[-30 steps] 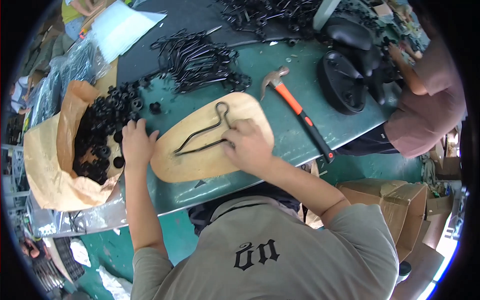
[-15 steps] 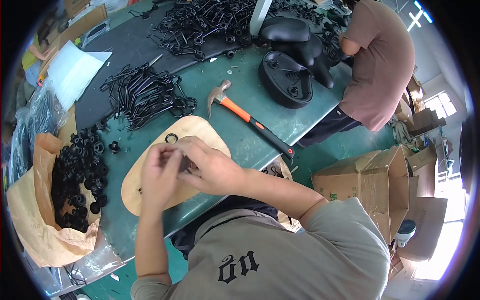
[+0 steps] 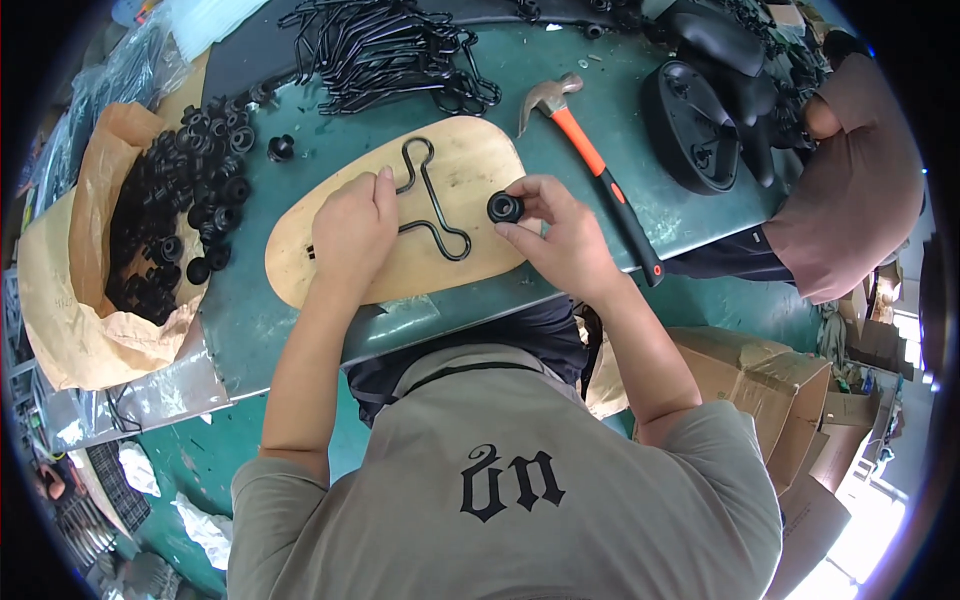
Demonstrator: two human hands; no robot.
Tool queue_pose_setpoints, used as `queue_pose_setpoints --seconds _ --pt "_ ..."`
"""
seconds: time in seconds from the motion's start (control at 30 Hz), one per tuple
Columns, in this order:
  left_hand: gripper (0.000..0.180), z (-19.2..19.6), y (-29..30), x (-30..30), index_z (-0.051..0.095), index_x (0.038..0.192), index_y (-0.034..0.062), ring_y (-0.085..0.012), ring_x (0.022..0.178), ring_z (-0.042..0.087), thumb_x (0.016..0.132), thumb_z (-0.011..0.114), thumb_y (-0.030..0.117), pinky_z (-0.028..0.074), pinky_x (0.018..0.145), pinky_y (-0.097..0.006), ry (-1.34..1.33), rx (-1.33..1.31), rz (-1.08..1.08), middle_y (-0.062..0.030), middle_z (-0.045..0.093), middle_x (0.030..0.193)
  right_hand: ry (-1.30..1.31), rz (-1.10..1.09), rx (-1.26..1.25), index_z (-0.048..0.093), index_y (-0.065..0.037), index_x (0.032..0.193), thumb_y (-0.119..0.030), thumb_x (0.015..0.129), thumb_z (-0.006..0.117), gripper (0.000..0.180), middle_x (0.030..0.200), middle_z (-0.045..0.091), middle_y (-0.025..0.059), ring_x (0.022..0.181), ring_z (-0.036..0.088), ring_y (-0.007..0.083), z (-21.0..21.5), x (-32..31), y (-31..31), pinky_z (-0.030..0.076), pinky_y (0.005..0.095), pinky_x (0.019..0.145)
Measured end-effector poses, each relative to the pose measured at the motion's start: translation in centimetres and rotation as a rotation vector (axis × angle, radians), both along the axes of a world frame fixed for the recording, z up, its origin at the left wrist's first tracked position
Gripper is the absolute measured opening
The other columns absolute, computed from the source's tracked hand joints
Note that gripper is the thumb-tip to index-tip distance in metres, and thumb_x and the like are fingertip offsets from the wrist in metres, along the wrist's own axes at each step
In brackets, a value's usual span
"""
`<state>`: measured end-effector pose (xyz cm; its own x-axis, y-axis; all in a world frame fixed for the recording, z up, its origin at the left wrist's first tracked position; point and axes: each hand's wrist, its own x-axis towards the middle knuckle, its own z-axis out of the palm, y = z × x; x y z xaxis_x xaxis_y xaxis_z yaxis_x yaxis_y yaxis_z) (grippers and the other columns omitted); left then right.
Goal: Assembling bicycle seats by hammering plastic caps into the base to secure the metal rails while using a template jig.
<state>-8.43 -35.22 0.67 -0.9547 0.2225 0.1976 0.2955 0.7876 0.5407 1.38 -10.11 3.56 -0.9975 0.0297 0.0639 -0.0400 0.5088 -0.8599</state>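
On a rounded wooden board lies a black rod bent into loops. My left hand is closed on the rod's left part, whose ends the fingers hide. Just past the board's right side, my right hand pinches a round black bushing between thumb and fingers. The bushing's central hole faces up, and it is apart from the rod. Left of the board, a single black bushing stands on the green table.
A paper bag of black round parts lies left. Behind the board is a heap of bent rods. Right are a claw hammer, an upturned saddle shell and a padded saddle. A co-worker stands beyond; cardboard boxes flank me.
My hands, close together over the board before, have parted. The right one now shows the bushing at the right, and the bent rod has come into sight. My view has shifted too.
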Motion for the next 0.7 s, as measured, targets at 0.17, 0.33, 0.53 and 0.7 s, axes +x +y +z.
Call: queue_pose_setpoints --seconds 0.17,0.33,0.53,0.7 --pt "0.049 2.6 0.2 -1.4 0.069 0.079 0.0002 -0.0443 0.078 0.069 0.108 0.05 0.035 0.054 0.075 -0.056 -0.094 0.029 0.06 -0.0244 0.071 0.082 0.094 0.149 0.211 0.059 -0.003 0.139 -0.018 0.082 0.088 0.065 0.132 0.069 0.0195 0.132 0.061 0.0384 -0.5 0.0 -1.2 0.047 0.0477 0.113" --pt "0.05 0.6 1.0 -3.1 0.073 0.082 -0.0004 -0.0457 0.084 0.072 0.107 0.049 0.034 0.057 0.083 -0.056 -0.102 -0.185 -0.013 -0.0258 0.074 0.087 0.339 0.215 0.441 0.061 -0.004 0.14 -0.019 0.08 0.088 0.068 0.139 0.066 0.0191 0.136 0.056 0.0415 -1.4 -1.0 -1.0 0.044 0.0502 0.116" --pt "0.054 1.5 -0.3 -4.5 0.074 0.087 -0.0025 -0.047 0.091 0.07 0.107 0.044 0.038 0.054 0.088 -0.056 -0.205 -0.171 -0.021 -0.0273 0.073 0.092 0.079 -0.373 1.113 0.059 0.001 0.131 -0.035 0.093 0.079 0.057 0.122 0.062 0.0255 0.115 0.062 0.0454 -1.8 1.1 9.2 0.053 0.0511 0.098" --pt "0.053 1.2 0.4 -4.1 0.077 0.084 -0.0014 -0.0427 0.088 0.074 0.105 0.041 0.032 0.059 0.087 -0.052 -0.237 -0.256 0.019 -0.0235 0.076 0.09 -0.178 -0.436 0.944 0.058 0.003 0.12 -0.038 0.102 0.07 0.047 0.109 0.064 0.0274 0.098 0.067 0.0479 -3.2 3.9 10.2 0.056 0.0531 0.086"
